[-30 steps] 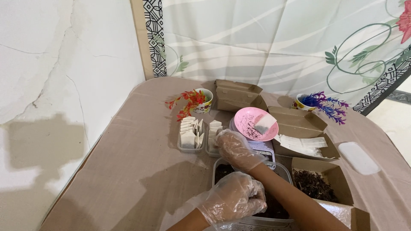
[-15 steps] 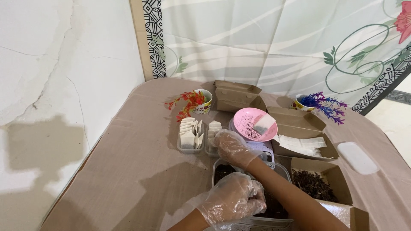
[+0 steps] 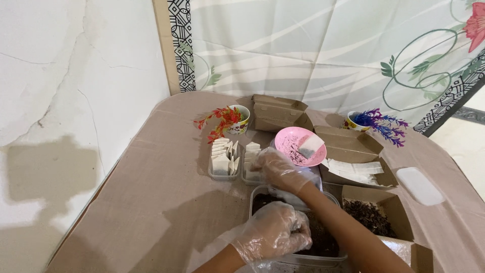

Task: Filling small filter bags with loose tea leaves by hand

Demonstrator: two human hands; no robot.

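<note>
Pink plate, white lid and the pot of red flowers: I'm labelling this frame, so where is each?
Pink plate (image 3: 292, 146): head view, on its speckled inner face.
White lid (image 3: 419, 186): head view, on its flat top.
Pot of red flowers (image 3: 239, 121): head view, on the pot's side.

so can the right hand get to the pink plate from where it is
Probably yes. The right hand rests at the tray of white packets, and the pink plate sits just behind it, raised on something. Nothing stands between them. The left hand is nearer the person, over the tub of dark material.
</note>
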